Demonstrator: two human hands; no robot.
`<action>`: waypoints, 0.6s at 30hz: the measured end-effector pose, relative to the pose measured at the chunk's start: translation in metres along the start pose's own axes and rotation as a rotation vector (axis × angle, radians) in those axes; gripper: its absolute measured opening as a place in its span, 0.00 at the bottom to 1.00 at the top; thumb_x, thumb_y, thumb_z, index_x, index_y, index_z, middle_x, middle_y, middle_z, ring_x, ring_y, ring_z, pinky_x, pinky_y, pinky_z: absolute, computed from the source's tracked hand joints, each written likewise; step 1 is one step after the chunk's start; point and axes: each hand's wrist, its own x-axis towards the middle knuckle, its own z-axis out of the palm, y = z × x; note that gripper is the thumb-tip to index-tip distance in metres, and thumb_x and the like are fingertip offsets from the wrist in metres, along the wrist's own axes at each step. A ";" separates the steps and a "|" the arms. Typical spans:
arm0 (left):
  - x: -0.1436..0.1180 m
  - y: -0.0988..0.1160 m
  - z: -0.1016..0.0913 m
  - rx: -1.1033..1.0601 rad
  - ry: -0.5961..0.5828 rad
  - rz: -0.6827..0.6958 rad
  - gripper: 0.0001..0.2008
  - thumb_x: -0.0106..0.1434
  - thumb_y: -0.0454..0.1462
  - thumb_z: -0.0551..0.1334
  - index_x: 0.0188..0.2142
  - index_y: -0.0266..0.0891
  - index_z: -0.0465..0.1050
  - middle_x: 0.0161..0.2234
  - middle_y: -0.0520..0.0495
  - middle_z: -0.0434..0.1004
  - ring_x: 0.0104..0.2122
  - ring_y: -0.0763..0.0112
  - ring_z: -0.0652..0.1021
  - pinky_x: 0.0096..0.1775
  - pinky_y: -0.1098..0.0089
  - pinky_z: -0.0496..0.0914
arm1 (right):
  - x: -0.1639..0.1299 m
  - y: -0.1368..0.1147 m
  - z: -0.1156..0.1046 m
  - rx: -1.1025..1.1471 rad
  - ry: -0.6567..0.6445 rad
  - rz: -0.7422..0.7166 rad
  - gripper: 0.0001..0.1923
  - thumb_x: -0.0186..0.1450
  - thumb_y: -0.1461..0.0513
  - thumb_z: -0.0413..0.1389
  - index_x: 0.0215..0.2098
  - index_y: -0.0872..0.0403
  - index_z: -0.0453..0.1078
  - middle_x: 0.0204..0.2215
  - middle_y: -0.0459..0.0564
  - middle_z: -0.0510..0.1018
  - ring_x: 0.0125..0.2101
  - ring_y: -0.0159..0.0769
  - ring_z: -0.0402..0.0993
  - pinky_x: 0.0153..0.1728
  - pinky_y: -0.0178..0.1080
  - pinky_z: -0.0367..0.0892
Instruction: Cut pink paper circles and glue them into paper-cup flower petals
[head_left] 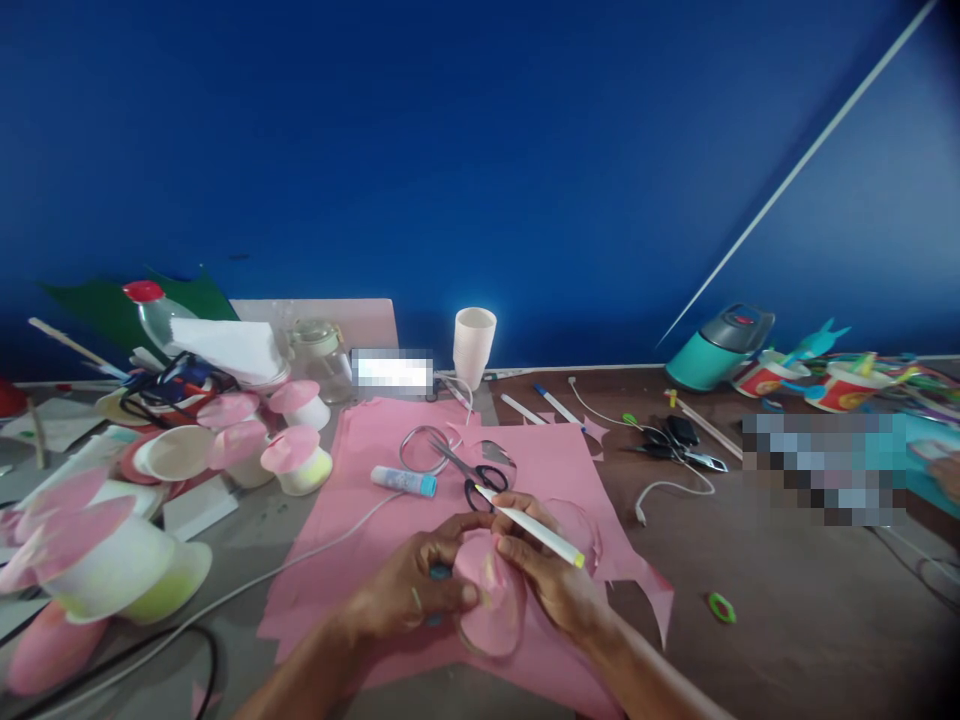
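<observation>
While my left hand (420, 585) pinches the pink paper disc (487, 600) flat against whatever sits under it, most likely a cup like the others, though I cannot see it, my right hand (551, 585) closes on the disc's right edge with the white pen (529, 525) clamped between the fingers, its yellow-green tip pointing away to the right. Both hands are closed around the work, neither one open or free.

I take the pink paper stack (360, 480) as my landmark. The disc and both hands sit over its near edge. On the middle of the stack lie the black-handled scissors (472, 475), and just left of them the glue stick (403, 481) with its teal cap. Left of the stack stand the finished pink-topped cups (296, 460); behind the stack, against the blue wall (480, 150), a plain white cup (474, 345) stands upright. To the right of the stack, on the bare tabletop (810, 610), lie a second pair of scissors (671, 445) and a small green ring (721, 607).

To do this well, I judge the left thumb should keep the disc from sliding while the right fingers work the rim round, pressing evenly so the paper does not crease. The pen is in the way; a tidier grip would tuck it back along the palm. A white cable (300, 555) crosses the stack's left edge, near my left forearm, so I should keep my elbow off it.
</observation>
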 end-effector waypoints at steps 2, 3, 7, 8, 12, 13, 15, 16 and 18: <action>0.001 -0.003 -0.001 -0.021 -0.015 -0.009 0.21 0.52 0.53 0.71 0.28 0.36 0.80 0.58 0.41 0.69 0.57 0.48 0.69 0.59 0.56 0.62 | 0.000 0.000 0.000 -0.005 -0.002 0.001 0.21 0.56 0.51 0.68 0.44 0.49 0.72 0.29 0.43 0.73 0.31 0.33 0.69 0.34 0.35 0.65; 0.001 -0.004 -0.002 -0.031 -0.019 -0.010 0.20 0.53 0.52 0.70 0.27 0.35 0.80 0.58 0.41 0.68 0.57 0.48 0.69 0.58 0.57 0.62 | -0.001 0.000 0.000 -0.007 -0.001 0.004 0.21 0.57 0.50 0.68 0.44 0.49 0.72 0.28 0.43 0.73 0.30 0.32 0.68 0.34 0.35 0.65; 0.001 -0.003 -0.002 -0.057 -0.069 0.007 0.19 0.54 0.51 0.70 0.32 0.36 0.82 0.61 0.41 0.66 0.58 0.47 0.67 0.58 0.58 0.62 | -0.001 -0.003 0.001 0.007 0.014 0.012 0.20 0.57 0.51 0.68 0.44 0.49 0.72 0.28 0.42 0.72 0.27 0.30 0.66 0.30 0.33 0.63; 0.001 -0.003 -0.001 -0.071 -0.082 0.014 0.18 0.54 0.50 0.70 0.34 0.37 0.83 0.61 0.42 0.65 0.58 0.47 0.67 0.59 0.58 0.61 | -0.001 -0.004 0.001 0.012 0.015 0.010 0.20 0.57 0.51 0.67 0.44 0.49 0.72 0.28 0.42 0.72 0.27 0.29 0.65 0.30 0.33 0.63; 0.000 -0.003 0.002 -0.098 -0.062 0.014 0.15 0.55 0.48 0.71 0.32 0.39 0.83 0.62 0.44 0.64 0.59 0.47 0.67 0.58 0.58 0.61 | -0.002 -0.003 0.002 0.018 -0.005 0.021 0.20 0.57 0.52 0.68 0.44 0.49 0.73 0.28 0.42 0.73 0.26 0.29 0.65 0.28 0.33 0.62; 0.000 -0.003 0.002 -0.083 -0.057 0.012 0.14 0.55 0.48 0.70 0.32 0.39 0.83 0.61 0.44 0.65 0.58 0.47 0.67 0.59 0.57 0.61 | -0.002 -0.002 0.001 0.018 -0.004 0.028 0.20 0.57 0.52 0.68 0.44 0.49 0.73 0.28 0.42 0.73 0.25 0.29 0.64 0.28 0.33 0.61; 0.000 -0.005 0.000 -0.049 -0.069 0.020 0.17 0.56 0.50 0.69 0.36 0.40 0.83 0.61 0.43 0.65 0.58 0.48 0.67 0.59 0.57 0.60 | -0.002 -0.002 0.000 0.043 0.008 0.039 0.19 0.56 0.54 0.68 0.44 0.49 0.73 0.28 0.42 0.73 0.26 0.29 0.65 0.29 0.33 0.62; 0.000 -0.006 -0.002 -0.042 -0.077 0.027 0.20 0.57 0.52 0.68 0.41 0.40 0.82 0.61 0.42 0.65 0.58 0.48 0.67 0.59 0.56 0.60 | -0.001 -0.002 0.000 0.074 0.009 0.046 0.20 0.56 0.54 0.69 0.44 0.49 0.73 0.28 0.42 0.73 0.27 0.30 0.65 0.30 0.33 0.63; -0.001 -0.011 -0.007 -0.031 -0.077 0.018 0.31 0.55 0.57 0.66 0.52 0.42 0.76 0.60 0.40 0.66 0.56 0.49 0.69 0.56 0.55 0.63 | 0.000 -0.005 -0.002 0.168 0.003 0.069 0.20 0.54 0.55 0.70 0.43 0.49 0.74 0.29 0.42 0.73 0.29 0.31 0.67 0.32 0.33 0.64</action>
